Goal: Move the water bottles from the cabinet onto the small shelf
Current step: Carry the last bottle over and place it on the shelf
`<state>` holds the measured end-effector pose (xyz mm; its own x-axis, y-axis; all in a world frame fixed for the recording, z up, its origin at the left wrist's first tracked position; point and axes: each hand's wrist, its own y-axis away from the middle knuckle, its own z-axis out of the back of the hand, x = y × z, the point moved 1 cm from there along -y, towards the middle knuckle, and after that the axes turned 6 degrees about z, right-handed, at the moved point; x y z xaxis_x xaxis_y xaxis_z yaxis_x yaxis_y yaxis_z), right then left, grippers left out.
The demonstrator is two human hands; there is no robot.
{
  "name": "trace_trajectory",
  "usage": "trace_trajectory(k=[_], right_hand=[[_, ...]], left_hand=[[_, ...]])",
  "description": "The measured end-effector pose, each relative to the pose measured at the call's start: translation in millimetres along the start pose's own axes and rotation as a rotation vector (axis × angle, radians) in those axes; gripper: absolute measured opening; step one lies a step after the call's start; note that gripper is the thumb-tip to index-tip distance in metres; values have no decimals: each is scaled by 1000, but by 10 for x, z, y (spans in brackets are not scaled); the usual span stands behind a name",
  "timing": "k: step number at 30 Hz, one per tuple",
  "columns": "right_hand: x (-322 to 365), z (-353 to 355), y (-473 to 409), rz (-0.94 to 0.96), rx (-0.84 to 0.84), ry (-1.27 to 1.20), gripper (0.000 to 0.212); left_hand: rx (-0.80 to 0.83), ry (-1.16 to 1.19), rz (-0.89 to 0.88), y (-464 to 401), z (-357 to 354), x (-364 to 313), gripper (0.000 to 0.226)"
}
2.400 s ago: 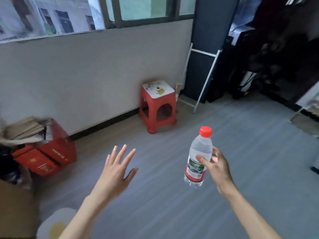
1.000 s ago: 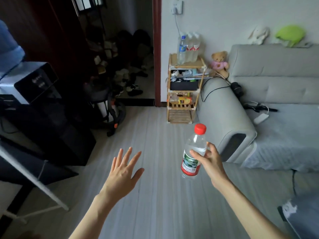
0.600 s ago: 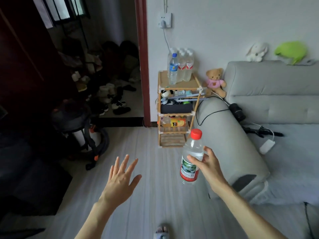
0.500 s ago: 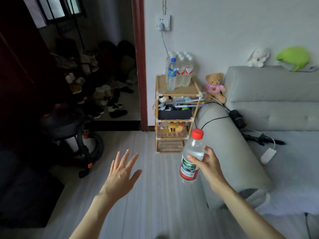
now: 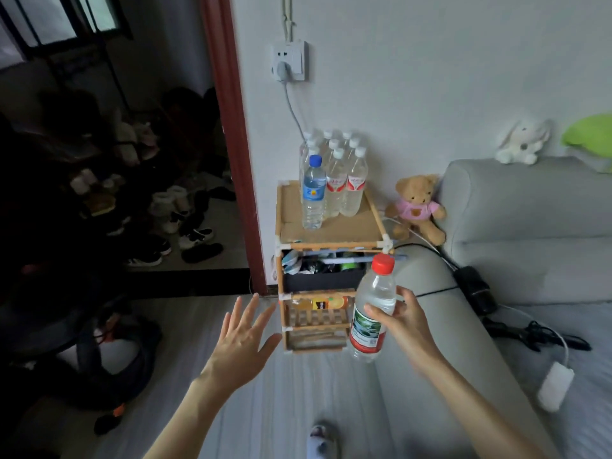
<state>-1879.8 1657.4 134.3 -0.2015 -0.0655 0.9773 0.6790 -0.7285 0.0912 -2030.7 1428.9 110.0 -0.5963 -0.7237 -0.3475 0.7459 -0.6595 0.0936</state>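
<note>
A person's right hand (image 5: 402,321) grips a clear water bottle (image 5: 372,304) with a red cap, upright, around its middle, in the air in front of a small wooden shelf (image 5: 331,233). The left hand (image 5: 243,339) is empty, fingers spread wide. On the shelf's top stand a cluster of bottles (image 5: 334,175) and one blue-capped bottle (image 5: 313,193); bare space remains at the front. So several bottles seem already moved, and this one is not yet set down. The cabinet is out of view, so any remaining bottles cannot be counted.
</note>
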Motion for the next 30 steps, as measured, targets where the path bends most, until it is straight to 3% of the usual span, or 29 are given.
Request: trace_trajectory(k=[3, 6, 12, 15, 17, 25, 30], right_hand=[[122, -19, -719, 29, -4, 7, 49], [297, -55, -1368, 55, 13, 16, 50], [431, -280, -2389, 88, 14, 62, 57], [419, -437, -2793, 66, 4, 75, 72], [381, -524, -3002, 53, -19, 97, 77], [194, -763, -3473, 53, -107, 76, 58], [178, -886, -3513, 44, -90, -20, 63]], left_hand=[[-11, -26, 13, -661, 78, -99, 113], [-17, -4, 35, -1252, 129, -196, 94], [104, 82, 94, -2159, -25, -294, 78], [144, 75, 83, -2636, -120, -246, 66], [160, 23, 70, -2916, -179, -180, 61], [226, -190, -20, -3608, -428, -6, 60], [278, -136, -9, -3747, -632, 99, 63]])
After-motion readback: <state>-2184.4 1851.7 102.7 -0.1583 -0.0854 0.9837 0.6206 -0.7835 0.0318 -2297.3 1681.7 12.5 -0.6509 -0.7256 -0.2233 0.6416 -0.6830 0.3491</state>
